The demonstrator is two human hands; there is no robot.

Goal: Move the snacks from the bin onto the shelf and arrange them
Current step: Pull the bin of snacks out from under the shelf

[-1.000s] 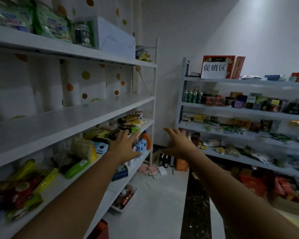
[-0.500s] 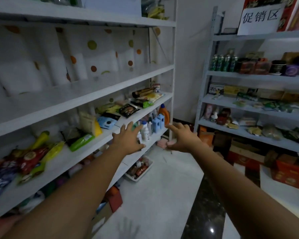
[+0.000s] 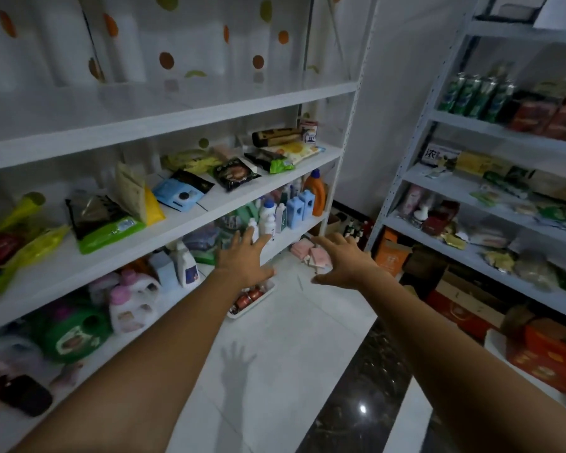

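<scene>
Both arms reach forward over the aisle: the left hand (image 3: 244, 261) is flat with its fingers straight and spread, the right hand (image 3: 345, 261) is spread with the fingertips slightly bent, and neither holds anything. The snacks (image 3: 234, 173) lie along the middle shelf (image 3: 190, 223) of the white rack on the left, up and to the left of the left hand: a dark round-printed packet, a blue packet (image 3: 177, 194) beside it, and a green-edged bag (image 3: 108, 230) nearer the camera. Just below the left hand a shallow white tray (image 3: 242, 313) sits on the floor (image 3: 275, 371), partly hidden by the wrist, with small reddish items in it; what they are is too blurred to tell. On the board under the snacks stand bottles (image 3: 294, 207), blue, white and orange. A second rack (image 3: 406, 152) stands to the right, stocked with green cans (image 3: 471, 93) and boxes. A hand's shadow (image 3: 237, 361) falls on the pale tiles.
</scene>
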